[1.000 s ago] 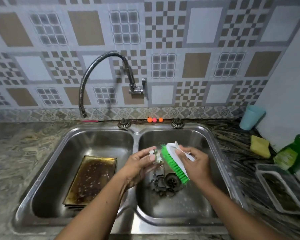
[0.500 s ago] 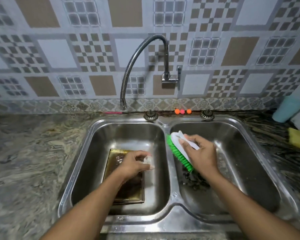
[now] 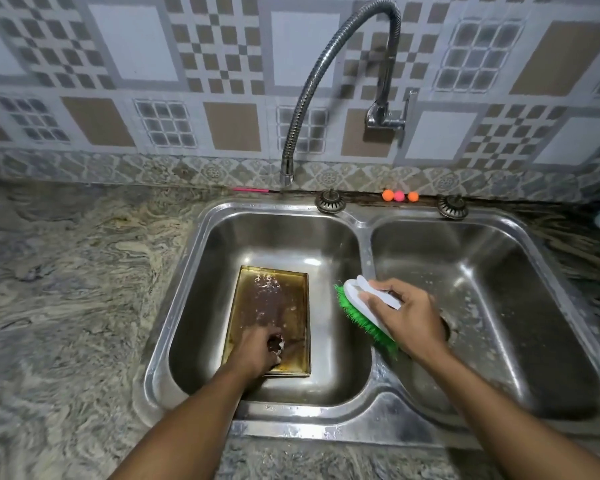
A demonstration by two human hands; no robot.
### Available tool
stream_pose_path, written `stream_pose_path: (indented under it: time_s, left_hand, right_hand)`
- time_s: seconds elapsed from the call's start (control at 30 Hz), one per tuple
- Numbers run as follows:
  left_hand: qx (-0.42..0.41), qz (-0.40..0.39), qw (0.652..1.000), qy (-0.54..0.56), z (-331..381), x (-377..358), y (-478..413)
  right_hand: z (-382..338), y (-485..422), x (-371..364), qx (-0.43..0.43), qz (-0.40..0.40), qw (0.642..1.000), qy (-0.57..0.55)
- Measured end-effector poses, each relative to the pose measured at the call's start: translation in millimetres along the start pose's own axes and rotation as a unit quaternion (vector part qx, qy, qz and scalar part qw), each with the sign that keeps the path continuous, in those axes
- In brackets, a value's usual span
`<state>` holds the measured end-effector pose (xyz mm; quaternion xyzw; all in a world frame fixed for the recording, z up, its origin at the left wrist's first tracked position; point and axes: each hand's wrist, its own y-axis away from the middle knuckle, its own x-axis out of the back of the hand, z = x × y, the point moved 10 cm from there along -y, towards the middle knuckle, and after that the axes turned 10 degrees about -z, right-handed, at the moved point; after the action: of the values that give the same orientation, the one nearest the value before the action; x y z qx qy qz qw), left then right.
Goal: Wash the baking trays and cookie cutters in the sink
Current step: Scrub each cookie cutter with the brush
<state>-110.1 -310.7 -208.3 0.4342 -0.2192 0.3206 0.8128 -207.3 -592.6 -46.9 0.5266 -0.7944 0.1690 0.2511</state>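
Note:
A dirty, brown-stained baking tray point(image 3: 269, 306) lies flat in the left basin of the steel double sink point(image 3: 364, 230). My left hand point(image 3: 257, 351) is down over the tray's near end and grips a small flower-shaped metal cookie cutter point(image 3: 277, 344). My right hand point(image 3: 407, 317) holds a white scrub brush with green bristles point(image 3: 361, 311) above the divider between the two basins, bristles turned left and down. The right basin's drain is partly hidden behind my right hand.
A flexible steel tap point(image 3: 326, 74) arches from the tiled wall, its spout above the back rim of the left basin. Two drain stoppers point(image 3: 329, 201) and three small orange and pink balls point(image 3: 399, 195) sit along the back edge. Marbled stone counter point(image 3: 66, 289) spreads to the left.
My left hand carried the cookie cutter from the right basin down onto the tray in the left basin. The brush hand shifted left to the divider. My view swung left.

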Motion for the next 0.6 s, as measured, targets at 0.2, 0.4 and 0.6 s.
stream_pose_path:
  time_s: [0.2,0.4,0.6]
  left_hand:
    - [-0.03,0.06,0.998,0.01,30,18,7]
    - [-0.154,0.165,0.972,0.065,152,41,35]
    - [-0.225,0.102,0.967,0.066,277,-40,33]
  right_hand:
    - [11,-7,38,-0.002,0.018,0.999,-0.042]
    - [45,-12,128,-0.024,0.11,0.991,-0.074]
    - [113,6,189,-0.063,0.112,0.988,-0.089]
